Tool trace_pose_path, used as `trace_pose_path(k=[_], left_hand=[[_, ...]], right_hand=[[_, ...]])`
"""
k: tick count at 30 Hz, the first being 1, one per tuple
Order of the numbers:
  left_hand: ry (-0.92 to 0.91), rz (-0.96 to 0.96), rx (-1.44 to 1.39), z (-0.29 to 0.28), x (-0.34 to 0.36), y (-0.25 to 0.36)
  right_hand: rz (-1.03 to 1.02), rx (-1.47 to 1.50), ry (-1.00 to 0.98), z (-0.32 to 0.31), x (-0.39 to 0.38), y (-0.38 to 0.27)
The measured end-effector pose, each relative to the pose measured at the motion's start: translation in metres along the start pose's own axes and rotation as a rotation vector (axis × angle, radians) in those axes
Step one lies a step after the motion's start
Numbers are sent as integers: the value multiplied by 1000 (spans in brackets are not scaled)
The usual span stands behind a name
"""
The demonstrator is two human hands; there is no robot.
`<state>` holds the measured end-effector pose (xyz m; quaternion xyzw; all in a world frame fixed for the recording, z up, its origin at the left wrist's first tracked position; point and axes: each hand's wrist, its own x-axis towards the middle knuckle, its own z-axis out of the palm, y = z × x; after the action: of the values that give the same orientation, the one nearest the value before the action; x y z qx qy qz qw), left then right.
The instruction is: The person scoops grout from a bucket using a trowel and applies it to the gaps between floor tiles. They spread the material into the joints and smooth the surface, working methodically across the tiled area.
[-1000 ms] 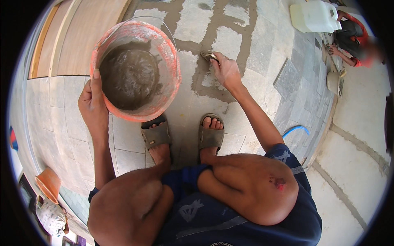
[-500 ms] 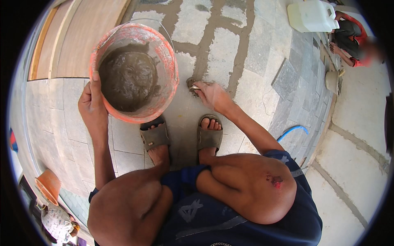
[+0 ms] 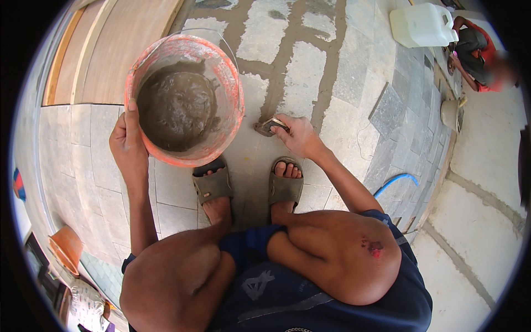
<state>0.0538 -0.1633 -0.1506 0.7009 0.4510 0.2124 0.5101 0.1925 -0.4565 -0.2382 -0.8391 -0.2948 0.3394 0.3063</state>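
Observation:
I squat over a stone-tiled floor [image 3: 354, 72] with grey mortar smeared along its joints. My left hand [image 3: 128, 145] grips the rim of an orange bucket [image 3: 229, 83] holding wet grey mortar [image 3: 177, 108]. My right hand [image 3: 296, 135] is shut on a small mortar-coated trowel [image 3: 268, 126], its blade pressed on a wet grey patch just ahead of my sandalled feet [image 3: 249, 185]. The bucket stands tilted toward me, left of the trowel.
A white plastic jerrycan [image 3: 423, 25] stands at the far right. Another person in red [image 3: 478, 47] crouches beyond it. A blue hose [image 3: 395, 182] curves near my right elbow. A loose tile [image 3: 387, 110] lies on the floor. A small orange pot [image 3: 65, 246] sits lower left.
My right hand has drawn the trowel back toward my feet, from the far joint to the wet patch near the bucket. The left hand keeps its hold on the bucket rim.

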Motion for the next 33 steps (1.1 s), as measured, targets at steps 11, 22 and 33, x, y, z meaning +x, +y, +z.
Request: trace_pose_path(k=[11,22,33], left_hand=[[-4,11,7,-1,1,-1],[-12,19,-10,1,2,0],[-24,-6,22,-2,1,-1]], right_hand=[[123,1,276,-27,5,16],[-223,-518,139,68,-38,36],[-62,-148,131,47,-39,20]])
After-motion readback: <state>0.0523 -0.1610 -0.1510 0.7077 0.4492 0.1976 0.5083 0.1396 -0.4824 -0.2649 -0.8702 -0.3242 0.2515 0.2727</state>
